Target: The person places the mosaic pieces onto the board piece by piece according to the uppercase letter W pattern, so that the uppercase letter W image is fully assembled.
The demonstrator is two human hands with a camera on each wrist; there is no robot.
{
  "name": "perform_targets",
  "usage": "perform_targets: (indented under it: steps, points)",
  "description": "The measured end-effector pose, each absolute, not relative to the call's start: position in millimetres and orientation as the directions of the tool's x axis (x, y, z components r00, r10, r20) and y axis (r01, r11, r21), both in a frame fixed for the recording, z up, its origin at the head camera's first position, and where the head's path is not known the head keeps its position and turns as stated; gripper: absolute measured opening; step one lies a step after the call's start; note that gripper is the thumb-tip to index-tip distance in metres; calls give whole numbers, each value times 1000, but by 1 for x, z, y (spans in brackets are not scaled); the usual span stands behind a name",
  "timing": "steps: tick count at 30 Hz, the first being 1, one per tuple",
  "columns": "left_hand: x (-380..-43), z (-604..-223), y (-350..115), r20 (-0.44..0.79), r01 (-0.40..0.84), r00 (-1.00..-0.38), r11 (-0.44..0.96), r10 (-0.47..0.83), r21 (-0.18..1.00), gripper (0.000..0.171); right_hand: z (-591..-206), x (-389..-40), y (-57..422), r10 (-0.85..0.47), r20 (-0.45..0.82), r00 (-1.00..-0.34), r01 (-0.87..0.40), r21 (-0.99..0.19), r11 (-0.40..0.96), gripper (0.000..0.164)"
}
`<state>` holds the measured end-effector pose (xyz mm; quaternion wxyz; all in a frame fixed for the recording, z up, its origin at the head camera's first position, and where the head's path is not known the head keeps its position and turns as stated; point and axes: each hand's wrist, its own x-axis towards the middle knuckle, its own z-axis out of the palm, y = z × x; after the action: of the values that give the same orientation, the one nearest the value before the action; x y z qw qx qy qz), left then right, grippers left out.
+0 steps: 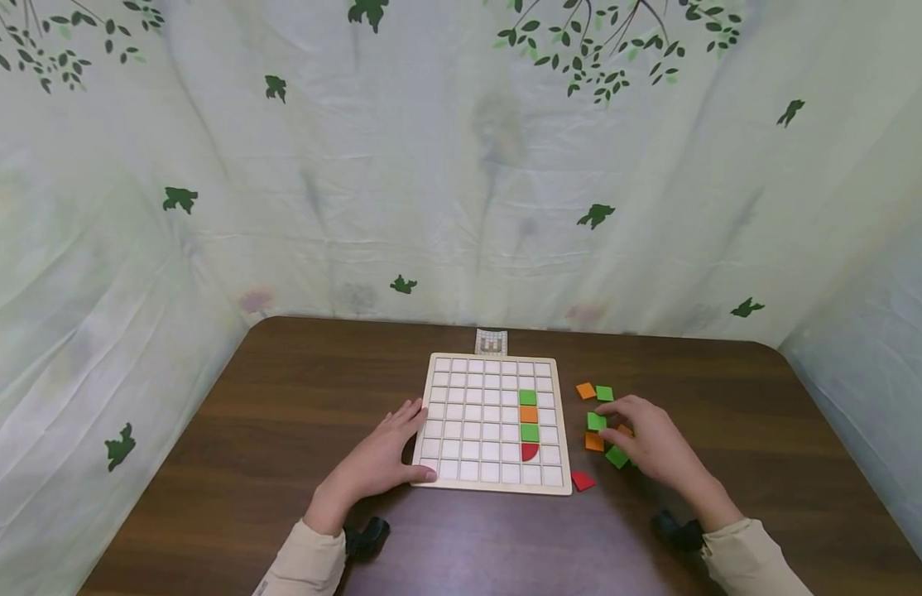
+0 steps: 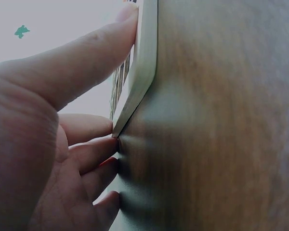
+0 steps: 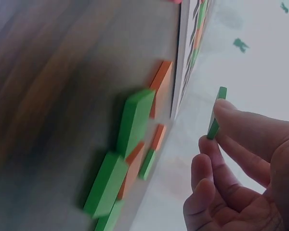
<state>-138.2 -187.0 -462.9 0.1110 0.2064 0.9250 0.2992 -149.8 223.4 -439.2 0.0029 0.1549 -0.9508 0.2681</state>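
Observation:
A pale wooden board (image 1: 491, 473) with a grid of white squares lies on the table; one column carries green, orange and green square tiles and a red rounded tile (image 1: 530, 452). My left hand (image 1: 382, 451) rests at its near left corner, thumb on the near edge, fingers nearly straight against the left side (image 2: 82, 163). Right of the board, my right hand (image 1: 655, 439) pinches a green square tile (image 3: 216, 115) between thumb and fingertip, held above the table. Below that hand lie loose green tiles (image 3: 136, 122) and orange tiles (image 3: 161, 89), partly hidden in the head view.
A red tile (image 1: 583, 481) lies beside the board's near right corner. Behind the board is a small printed card (image 1: 492, 342). Farther back on the right are an orange tile (image 1: 585, 391) and a green one (image 1: 604, 394). A leaf-patterned curtain (image 1: 431, 207) surrounds the table.

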Motion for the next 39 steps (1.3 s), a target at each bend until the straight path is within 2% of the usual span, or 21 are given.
perform_targets:
  steps: [13, 39]
  points:
    - [-139, -463, -188, -82, 312, -891, 735, 446, 602, 95, -446, -149, 189, -334, 100, -937, -331, -559, 761, 29]
    - [-139, -465, -187, -86, 308, -892, 736, 443, 603, 96, -448, -148, 138, -444, 69, -893, -414, -513, 752, 20]
